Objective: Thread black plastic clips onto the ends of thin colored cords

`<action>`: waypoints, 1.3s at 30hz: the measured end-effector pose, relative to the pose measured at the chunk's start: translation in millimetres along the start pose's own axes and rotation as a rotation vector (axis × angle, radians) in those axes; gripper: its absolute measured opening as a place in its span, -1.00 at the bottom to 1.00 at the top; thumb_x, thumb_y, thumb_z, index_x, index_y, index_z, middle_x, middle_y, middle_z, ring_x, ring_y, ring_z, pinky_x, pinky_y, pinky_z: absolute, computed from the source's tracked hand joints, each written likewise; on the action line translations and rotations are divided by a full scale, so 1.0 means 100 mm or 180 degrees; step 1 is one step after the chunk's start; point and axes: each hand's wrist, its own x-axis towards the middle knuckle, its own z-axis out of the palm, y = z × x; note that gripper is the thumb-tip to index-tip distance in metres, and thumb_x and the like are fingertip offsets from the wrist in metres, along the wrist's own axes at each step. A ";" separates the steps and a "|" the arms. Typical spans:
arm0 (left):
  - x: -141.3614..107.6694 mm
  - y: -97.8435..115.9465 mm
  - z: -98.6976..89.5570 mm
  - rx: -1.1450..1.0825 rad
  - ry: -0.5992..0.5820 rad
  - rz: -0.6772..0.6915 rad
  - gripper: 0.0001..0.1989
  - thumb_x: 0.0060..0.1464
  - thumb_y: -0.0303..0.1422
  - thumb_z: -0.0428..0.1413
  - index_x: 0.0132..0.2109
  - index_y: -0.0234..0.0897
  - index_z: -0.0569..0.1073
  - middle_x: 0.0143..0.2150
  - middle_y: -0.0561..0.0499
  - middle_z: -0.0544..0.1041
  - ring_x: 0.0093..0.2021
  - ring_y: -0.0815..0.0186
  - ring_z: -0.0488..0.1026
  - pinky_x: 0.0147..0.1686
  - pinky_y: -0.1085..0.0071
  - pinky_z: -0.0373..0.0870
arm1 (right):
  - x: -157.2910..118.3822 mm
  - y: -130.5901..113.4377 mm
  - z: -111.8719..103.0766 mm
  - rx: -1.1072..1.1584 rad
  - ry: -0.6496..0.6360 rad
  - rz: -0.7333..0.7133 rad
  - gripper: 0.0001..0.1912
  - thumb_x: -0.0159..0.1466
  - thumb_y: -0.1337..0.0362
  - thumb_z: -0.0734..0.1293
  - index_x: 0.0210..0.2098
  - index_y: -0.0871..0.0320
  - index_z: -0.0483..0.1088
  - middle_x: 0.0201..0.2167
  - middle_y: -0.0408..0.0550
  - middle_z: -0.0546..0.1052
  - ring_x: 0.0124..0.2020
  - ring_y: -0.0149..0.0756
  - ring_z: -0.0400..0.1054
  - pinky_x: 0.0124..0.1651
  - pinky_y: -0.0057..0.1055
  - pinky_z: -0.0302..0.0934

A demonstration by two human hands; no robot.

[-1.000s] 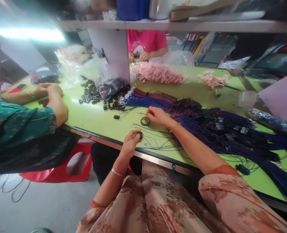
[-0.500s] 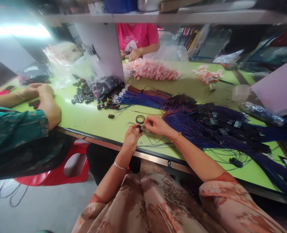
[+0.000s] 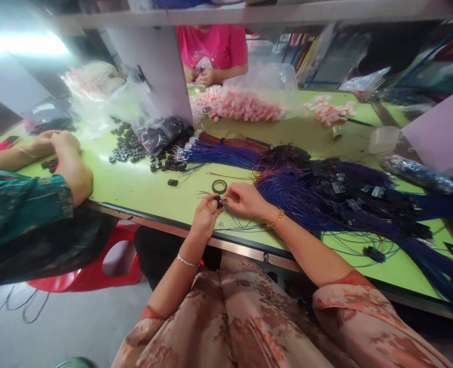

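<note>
The connector (image 3: 219,201) sat at the fingertips of the left hand (image 3: 205,217), clamped between thumb and fingers. The right hand (image 3: 245,198) had its fingers curled in at the connector's right side, so the two hands all but met there; whether those fingers were clamped on a wire or only touched the connector was too small to tell.

The connector looked light and stiff, likely hard plastic, a little slick and easy to drop for its small size. It seemed best pinched by its sides, with the end towards the right hand left free. The loose wires (image 3: 245,225) below the right hand looked thin and limp, apt to buckle unless taken near their tips.

A second earlier the hands were well apart: the right hand was out beyond the connector, beside the tape (image 3: 213,187), while the left held the connector alone. Now the right hand was in at the connector, and the tape lay just beyond the left fingertips.
</note>
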 end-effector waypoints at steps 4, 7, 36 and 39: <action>0.00 0.01 0.00 0.0037 0.0027 -0.0028 -0.73 -0.07 -0.43 0.25 -0.17 -0.32 0.43 -0.29 0.01 0.52 -0.26 0.39 0.47 -0.13 0.37 0.40 | -0.01 0.02 0.01 -0.0170 0.0021 -0.0156 -0.94 0.17 0.32 0.27 -0.42 0.17 0.33 -0.50 -0.12 0.44 -0.49 -0.39 0.17 -0.36 -0.43 -0.05; -0.01 0.01 0.00 0.0109 0.0013 -0.0026 -0.71 -0.10 -0.40 0.28 -0.18 -0.32 0.44 -0.29 0.01 0.52 -0.27 0.39 0.47 -0.15 0.38 0.40 | -0.01 0.03 0.02 -0.0372 0.0000 -0.0268 -0.94 0.19 0.33 0.25 -0.40 0.18 0.33 -0.47 -0.09 0.45 -0.47 -0.37 0.18 -0.30 -0.39 -0.04; -0.14 0.03 0.11 0.0271 0.0019 0.0235 -0.60 -0.07 -0.20 0.31 -0.11 -0.27 0.45 -0.26 -0.01 0.54 -0.27 0.38 0.47 -0.16 0.39 0.35 | -0.08 -0.14 -0.42 0.0189 -0.0348 0.0151 -0.62 0.17 0.29 0.31 0.00 0.16 0.30 -0.38 -0.11 0.52 -0.40 -0.34 0.37 -0.30 -0.44 0.18; -0.19 0.03 0.05 0.0426 0.0097 0.0177 -0.62 0.02 -0.13 0.25 -0.10 -0.27 0.44 -0.19 -0.08 0.55 -0.17 0.33 0.48 -0.03 0.33 0.33 | -0.16 0.08 -0.72 -0.0096 0.0950 0.0445 -0.60 0.20 0.28 0.28 0.03 0.16 0.27 -0.29 -0.05 0.52 -0.33 -0.30 0.40 -0.23 -0.38 0.25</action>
